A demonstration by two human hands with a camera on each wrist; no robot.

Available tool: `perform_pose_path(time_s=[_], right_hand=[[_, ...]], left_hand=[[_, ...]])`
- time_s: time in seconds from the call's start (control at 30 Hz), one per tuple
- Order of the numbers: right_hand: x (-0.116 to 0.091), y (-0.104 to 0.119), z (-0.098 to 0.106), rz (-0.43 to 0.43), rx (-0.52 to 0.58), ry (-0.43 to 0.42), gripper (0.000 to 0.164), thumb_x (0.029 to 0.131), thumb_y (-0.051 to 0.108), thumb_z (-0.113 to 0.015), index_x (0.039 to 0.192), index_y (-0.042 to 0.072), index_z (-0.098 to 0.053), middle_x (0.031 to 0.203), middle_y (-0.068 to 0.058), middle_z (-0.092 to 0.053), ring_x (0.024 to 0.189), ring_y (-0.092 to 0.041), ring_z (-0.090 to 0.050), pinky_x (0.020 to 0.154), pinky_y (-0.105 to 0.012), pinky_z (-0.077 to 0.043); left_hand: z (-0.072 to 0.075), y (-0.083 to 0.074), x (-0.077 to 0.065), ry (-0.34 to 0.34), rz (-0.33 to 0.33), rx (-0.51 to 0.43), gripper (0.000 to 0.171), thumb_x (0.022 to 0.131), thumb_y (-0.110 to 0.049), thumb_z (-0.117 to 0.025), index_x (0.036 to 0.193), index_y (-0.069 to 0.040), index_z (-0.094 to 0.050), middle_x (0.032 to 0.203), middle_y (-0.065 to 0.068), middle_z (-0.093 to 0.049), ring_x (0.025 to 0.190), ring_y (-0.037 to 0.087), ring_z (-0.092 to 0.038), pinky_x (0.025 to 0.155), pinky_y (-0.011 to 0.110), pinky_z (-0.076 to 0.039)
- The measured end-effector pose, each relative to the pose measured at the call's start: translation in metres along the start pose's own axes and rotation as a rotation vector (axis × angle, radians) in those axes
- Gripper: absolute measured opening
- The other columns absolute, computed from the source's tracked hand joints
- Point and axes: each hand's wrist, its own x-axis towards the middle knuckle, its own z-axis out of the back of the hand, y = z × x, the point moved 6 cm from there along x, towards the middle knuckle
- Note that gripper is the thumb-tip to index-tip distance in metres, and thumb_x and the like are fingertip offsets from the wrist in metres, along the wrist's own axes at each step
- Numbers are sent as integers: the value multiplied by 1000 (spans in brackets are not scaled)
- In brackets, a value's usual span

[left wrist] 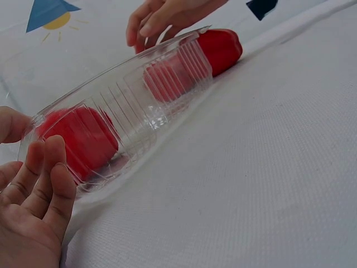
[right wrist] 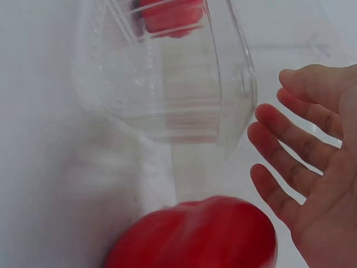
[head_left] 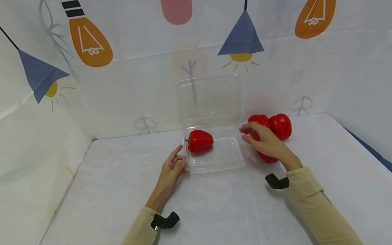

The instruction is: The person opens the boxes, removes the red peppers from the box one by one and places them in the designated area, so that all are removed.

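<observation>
A clear plastic clamshell box (head_left: 224,160) stands with its lid (head_left: 211,98) raised at the back. One red bell pepper (head_left: 200,141) lies in its left half, green stem pointing left. My left hand (head_left: 172,171) is at the box's left side, fingers loosely bent, fingertips right at the wall in the left wrist view. Just beyond the right wall is my right hand (head_left: 265,140), its fingers spread and nothing in them in the right wrist view. Beneath it a red bell pepper (head_left: 267,157) is partly hidden; this pepper (right wrist: 195,237) also shows low in the right wrist view.
Two more red bell peppers, one partly behind the right hand (head_left: 258,119) and one farther right (head_left: 280,126), sit near the table's back edge. A white cloth covers the table (head_left: 216,212). A printed curtain (head_left: 139,88) hangs close behind the box lid.
</observation>
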Motion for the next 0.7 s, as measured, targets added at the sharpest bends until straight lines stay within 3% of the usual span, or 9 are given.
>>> perform_pose_path(time_s=[0.27,0.7], right_hand=[[3,7,-11,18,14,29,37,90,27,-63,124,16,-52,122,-3,-57,115,-27,-51,99,-53,-43],[12,19,-32,67,-9,79,42,88,23,-65,126,16,-49,125,-5,-54,116,-32,-50,96,-51,-46]], left_hand=[[1,1,1,9,2,8,58,95,-8,-51,148,-11,-28,103,7,-45,80,5,-53,75,17,-52],[1,0,2,9,0,-2,57,95,-8,-52,147,-12,-31,105,10,-45,80,5,-53,73,16,-51]])
